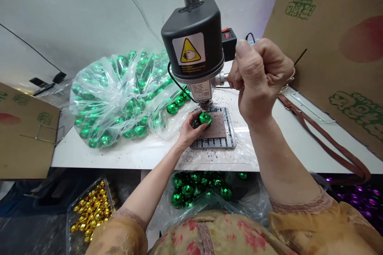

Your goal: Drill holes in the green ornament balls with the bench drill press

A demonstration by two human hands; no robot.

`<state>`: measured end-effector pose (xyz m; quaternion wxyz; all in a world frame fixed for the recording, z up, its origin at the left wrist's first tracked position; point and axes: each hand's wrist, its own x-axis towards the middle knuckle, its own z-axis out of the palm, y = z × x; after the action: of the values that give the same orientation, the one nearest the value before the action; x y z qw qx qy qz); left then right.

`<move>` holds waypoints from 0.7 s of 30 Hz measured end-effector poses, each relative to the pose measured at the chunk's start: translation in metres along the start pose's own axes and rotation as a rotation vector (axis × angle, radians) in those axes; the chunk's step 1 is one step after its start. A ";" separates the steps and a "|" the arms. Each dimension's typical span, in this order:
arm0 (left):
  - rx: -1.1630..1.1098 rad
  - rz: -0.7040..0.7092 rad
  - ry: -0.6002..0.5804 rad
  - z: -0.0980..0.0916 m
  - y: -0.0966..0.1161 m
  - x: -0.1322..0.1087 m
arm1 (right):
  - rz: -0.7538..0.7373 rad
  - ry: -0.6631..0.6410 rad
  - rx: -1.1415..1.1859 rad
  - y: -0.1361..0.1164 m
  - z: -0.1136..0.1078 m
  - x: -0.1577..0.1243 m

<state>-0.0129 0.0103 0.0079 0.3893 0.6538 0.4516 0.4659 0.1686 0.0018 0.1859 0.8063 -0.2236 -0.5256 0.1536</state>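
A small bench drill (pixel 194 44) with a black motor head stands on the white table (pixel 119 153). My left hand (pixel 189 129) pinches a green faceted ball (pixel 205 118) and holds it on the drill's base plate (pixel 220 137), right under the drill tip. My right hand (pixel 259 77) is closed in a fist around the drill's feed lever (pixel 223 79) at the right side of the head.
A clear plastic bag (pixel 119 95) full of green balls lies on the table to the left. Below the table edge sit more green balls (pixel 194 189), gold ones (pixel 91 209) and purple ones (pixel 359 199). Cardboard sheets (pixel 338 40) lean at both sides. A brown strap (pixel 323 137) crosses the table's right.
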 end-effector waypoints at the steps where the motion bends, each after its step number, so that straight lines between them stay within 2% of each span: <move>1: 0.000 0.003 -0.012 0.001 0.001 0.000 | -0.007 -0.002 0.012 0.001 0.000 0.000; 9: 0.043 0.044 -0.012 0.009 0.003 -0.004 | 0.010 0.001 -0.014 0.003 0.001 0.002; 16: 0.137 0.122 0.003 0.014 0.004 -0.005 | 0.028 -0.003 0.086 -0.002 0.010 0.022; 21: 0.112 0.148 -0.031 0.019 0.006 -0.005 | 0.062 -0.054 0.047 0.003 0.009 0.027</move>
<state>0.0059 0.0023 0.0076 0.3235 0.7132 0.4215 0.4573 0.1715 0.0190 0.2087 0.7919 -0.2164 -0.5360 0.1970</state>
